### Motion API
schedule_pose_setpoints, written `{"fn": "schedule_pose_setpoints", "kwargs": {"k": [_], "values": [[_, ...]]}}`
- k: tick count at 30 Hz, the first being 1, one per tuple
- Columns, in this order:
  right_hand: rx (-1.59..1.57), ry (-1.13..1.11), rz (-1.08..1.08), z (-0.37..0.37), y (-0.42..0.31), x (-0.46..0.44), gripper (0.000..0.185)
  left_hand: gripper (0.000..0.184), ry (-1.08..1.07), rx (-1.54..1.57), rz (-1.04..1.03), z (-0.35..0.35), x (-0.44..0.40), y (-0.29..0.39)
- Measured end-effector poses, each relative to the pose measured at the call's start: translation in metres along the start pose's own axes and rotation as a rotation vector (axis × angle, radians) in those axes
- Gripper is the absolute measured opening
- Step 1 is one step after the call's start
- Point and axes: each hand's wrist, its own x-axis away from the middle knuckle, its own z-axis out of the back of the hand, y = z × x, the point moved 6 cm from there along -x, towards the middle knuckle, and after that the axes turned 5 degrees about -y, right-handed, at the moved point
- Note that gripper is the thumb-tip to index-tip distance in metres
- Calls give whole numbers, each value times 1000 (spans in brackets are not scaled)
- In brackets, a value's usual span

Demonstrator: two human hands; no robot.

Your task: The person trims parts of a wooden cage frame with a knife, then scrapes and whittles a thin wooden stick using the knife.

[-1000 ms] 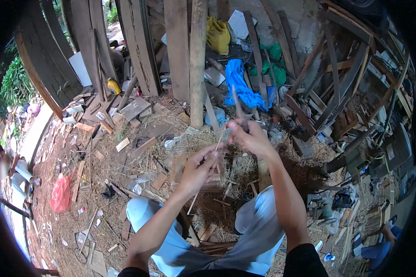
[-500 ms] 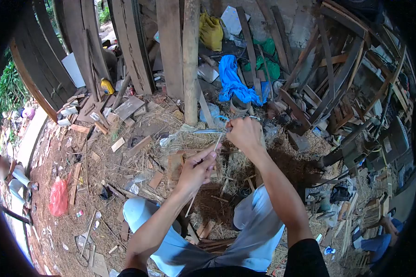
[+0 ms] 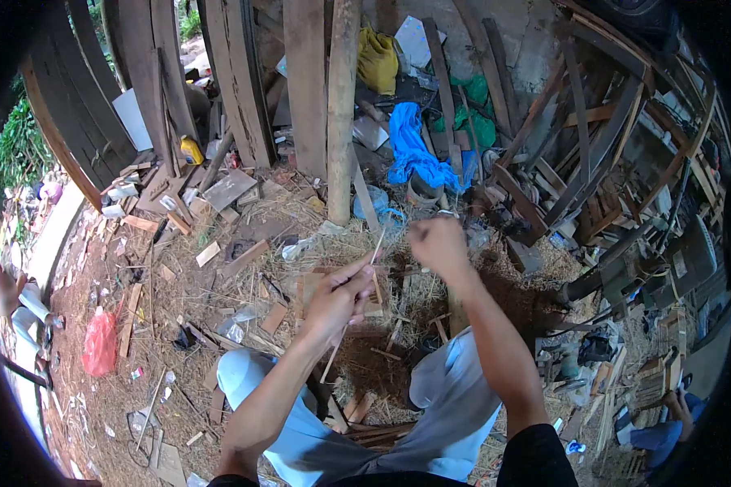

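Observation:
My left hand is closed around a thin pale stick, whose upper tip points up and to the right and whose lower end slants down between my knees. To the right of the tip, my right hand is raised with its fingers curled, partly smeared by motion. The blade seen earlier cannot be made out now, and what this hand holds is hidden. A small gap separates the hand from the stick's tip.
An upright wooden post stands ahead, beside a blue cloth and a yellow bag. A red plastic bag lies at left. People sit at the far left and lower right. Wood scraps litter the ground.
My right hand turned the knife from upright to sideways near the stick's tip; now its blade cannot be made out. My left hand has kept its hold on the stick.

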Motion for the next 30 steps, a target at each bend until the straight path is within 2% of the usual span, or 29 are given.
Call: {"fn": "schedule_pose_setpoints", "kwargs": {"k": [3, 4, 6, 11, 15, 17, 18, 20, 22, 23, 25, 27, 28, 30], "values": [[171, -92, 111, -28, -30, 9, 19, 35, 4, 67, 50, -3, -2, -4], [167, -92, 105, -27, -28, 8, 19, 35, -16, 45, 1, -5, 0, 0], [197, -5, 45, -18, -23, -1, 17, 36, -38, 19, -41, -6, 2, 2], [328, -18, -74, -16, 12, -19, 18, 36, 41, -61, -43, -3, 1, 3], [299, -73, -141, -12, 18, -23, 20, 34, 32, -67, -25, 1, -2, 2], [237, -19, -400, -3, 54, -27, 24, 34, -7, -175, 20, -6, 7, 6], [239, 90, -512, 7, 89, -30, 29, 34, -14, -183, 8, -7, 6, 7], [282, 89, -570, 8, 119, -27, 28, 34, 14, -219, -5, 0, 12, 10], [28, 54, -533, 6, 115, -21, 33, 33, 38, -166, 6, 9, 7, 11], [-10, -59, -374, -4, 104, -24, 36, 33, 0, -138, 13, 8, 6, 11], [-503, -110, -188, -15, 64, -24, 38, 32, -52, -76, 25, 3, 5, 11], [-1013, -368, -306, -10, 6, -6, 36, 32, -75, -106, 11, -1, 3, 11], [-1013, -371, -310, -11, -5, -3, 36, 31, -97, -133, -10, -4, 3, 11], [-1017, -424, -82, -12, -29, 1, 30, 30, -95, -142, -7, -3, 0, 7]]}}
